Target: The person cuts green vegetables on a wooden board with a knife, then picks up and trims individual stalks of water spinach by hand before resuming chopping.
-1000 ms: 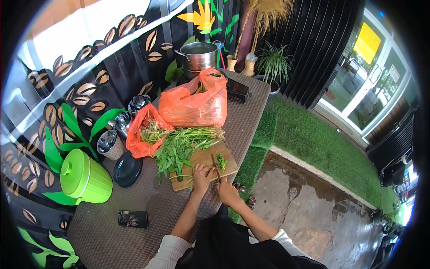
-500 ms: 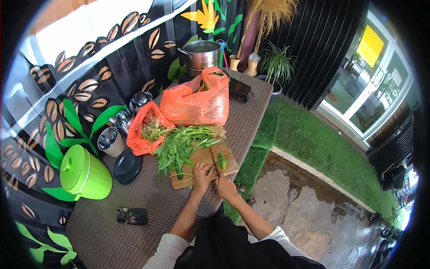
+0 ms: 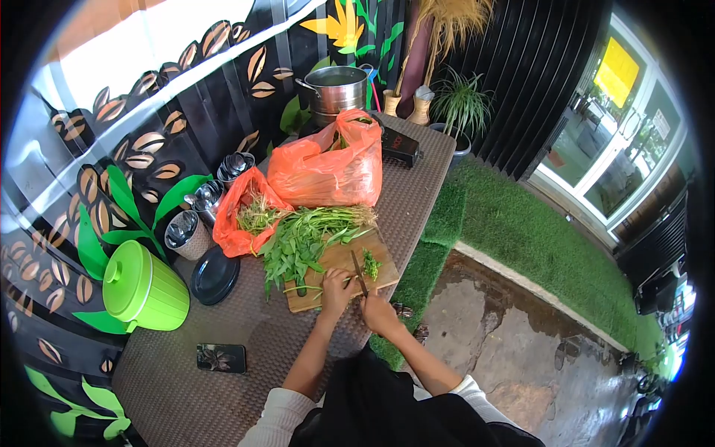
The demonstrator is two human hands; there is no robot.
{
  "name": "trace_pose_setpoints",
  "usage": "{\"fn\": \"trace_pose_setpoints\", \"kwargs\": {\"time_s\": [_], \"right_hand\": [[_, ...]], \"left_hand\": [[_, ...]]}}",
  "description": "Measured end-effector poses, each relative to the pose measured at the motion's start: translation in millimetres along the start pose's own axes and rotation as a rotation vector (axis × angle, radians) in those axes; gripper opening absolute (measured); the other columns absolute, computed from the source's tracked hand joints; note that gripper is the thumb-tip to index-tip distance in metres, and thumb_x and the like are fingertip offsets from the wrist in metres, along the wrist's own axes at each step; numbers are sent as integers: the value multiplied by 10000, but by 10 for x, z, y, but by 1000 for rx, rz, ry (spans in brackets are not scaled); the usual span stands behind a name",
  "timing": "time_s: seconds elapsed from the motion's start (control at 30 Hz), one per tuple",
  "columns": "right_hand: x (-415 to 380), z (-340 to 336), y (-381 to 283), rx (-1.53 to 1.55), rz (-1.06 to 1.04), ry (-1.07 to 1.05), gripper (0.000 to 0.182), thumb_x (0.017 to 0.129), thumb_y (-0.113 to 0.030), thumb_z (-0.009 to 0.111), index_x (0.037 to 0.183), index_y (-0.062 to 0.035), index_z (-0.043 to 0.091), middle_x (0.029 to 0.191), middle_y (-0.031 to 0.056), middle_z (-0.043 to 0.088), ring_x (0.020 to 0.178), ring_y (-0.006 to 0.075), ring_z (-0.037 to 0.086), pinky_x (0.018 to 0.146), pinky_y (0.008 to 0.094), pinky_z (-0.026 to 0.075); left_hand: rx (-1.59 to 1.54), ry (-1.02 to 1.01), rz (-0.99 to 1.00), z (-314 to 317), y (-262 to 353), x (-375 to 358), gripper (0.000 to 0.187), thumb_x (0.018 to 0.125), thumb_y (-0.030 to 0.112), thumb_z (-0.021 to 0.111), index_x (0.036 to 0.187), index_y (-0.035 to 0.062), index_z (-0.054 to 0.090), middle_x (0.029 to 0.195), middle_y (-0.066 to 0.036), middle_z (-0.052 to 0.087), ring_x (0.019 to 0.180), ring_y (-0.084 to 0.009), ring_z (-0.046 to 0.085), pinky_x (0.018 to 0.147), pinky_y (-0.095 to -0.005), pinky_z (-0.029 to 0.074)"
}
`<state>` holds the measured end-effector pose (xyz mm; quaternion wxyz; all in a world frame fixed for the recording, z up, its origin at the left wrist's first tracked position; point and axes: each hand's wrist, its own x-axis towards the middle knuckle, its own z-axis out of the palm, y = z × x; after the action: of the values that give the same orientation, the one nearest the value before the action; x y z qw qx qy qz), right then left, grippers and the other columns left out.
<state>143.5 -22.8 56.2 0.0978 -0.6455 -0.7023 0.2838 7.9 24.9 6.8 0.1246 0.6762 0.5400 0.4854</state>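
On the wooden cutting board (image 3: pixel 337 262), my left hand (image 3: pixel 337 289) is curled over green stems (image 3: pixel 310 289), whose ends poke out to its left. My right hand (image 3: pixel 379 313) grips the handle of a knife (image 3: pixel 358 270), its blade pointing away from me just right of my left fingers. A small pile of chopped greens (image 3: pixel 371 264) lies right of the blade. Whole leafy greens (image 3: pixel 292 257) spread across the board's back left, their root ends toward the far right. The pieces right under my left fingers are hidden.
Behind the board stand a large orange plastic bag (image 3: pixel 328 173) and a smaller orange bag (image 3: pixel 238 223) of stems. A metal pot (image 3: pixel 339 93) is farther back. Cutlery holders (image 3: pixel 186 235), dark plates (image 3: pixel 214 276), a green lidded bucket (image 3: pixel 147 290) and a phone (image 3: pixel 221 358) are on the left.
The whole view has shifted slightly. Both hands, the knife and the greens keep nearly the same places on the board.
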Motion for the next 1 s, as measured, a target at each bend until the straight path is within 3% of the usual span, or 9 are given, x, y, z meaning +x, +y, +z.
{"fn": "trace_pose_setpoints", "kwargs": {"time_s": [0.1, 0.3, 0.47, 0.63, 0.8, 1.0], "right_hand": [[21, 66, -64, -19, 29, 11, 359, 931, -267, 410, 1049, 71, 425, 846, 315, 611, 810, 466, 612, 721, 530, 492], [113, 4, 68, -6, -45, -15, 354, 930, -266, 420, 1067, 60, 390, 853, 310, 614, 824, 470, 613, 725, 528, 500], [103, 92, -42, -51, 12, -11, 374, 932, -269, 415, 1069, 78, 391, 869, 310, 614, 835, 470, 612, 720, 532, 498], [137, 26, 44, -16, -80, 3, 368, 935, -276, 417, 1065, 66, 376, 841, 302, 620, 797, 463, 623, 688, 523, 511], [112, 124, -49, -67, -11, -25, 398, 935, -273, 416, 1095, 88, 361, 836, 311, 616, 791, 457, 625, 689, 522, 509], [133, 76, 8, -36, -118, 67, 364, 936, -265, 416, 1067, 72, 370, 821, 293, 626, 771, 448, 632, 663, 509, 517]], "left_hand": [[-2, -37, -32, 27, -41, -2, 111, 738, 68, 675, 833, 10, 673, 823, -116, 619, 852, -305, 547, 762, -400, 439], [-8, -30, -75, 32, -37, 6, 103, 703, 29, 702, 796, 5, 663, 804, -128, 624, 820, -297, 567, 728, -381, 460], [-29, -61, -134, 25, -58, -1, 119, 707, 31, 705, 803, -16, 654, 806, -132, 613, 823, -304, 561, 735, -387, 458], [35, -8, -37, -26, 74, -40, 98, 736, 24, 668, 809, -35, 639, 854, -150, 601, 861, -326, 544, 758, -399, 447], [70, -11, -27, -8, 65, -41, 93, 754, 21, 637, 827, -36, 637, 882, -162, 590, 873, -335, 537, 766, -408, 438], [73, 10, -64, -21, 33, -22, 84, 735, 27, 656, 803, -22, 643, 802, -149, 593, 839, -332, 541, 748, -406, 431]]}}
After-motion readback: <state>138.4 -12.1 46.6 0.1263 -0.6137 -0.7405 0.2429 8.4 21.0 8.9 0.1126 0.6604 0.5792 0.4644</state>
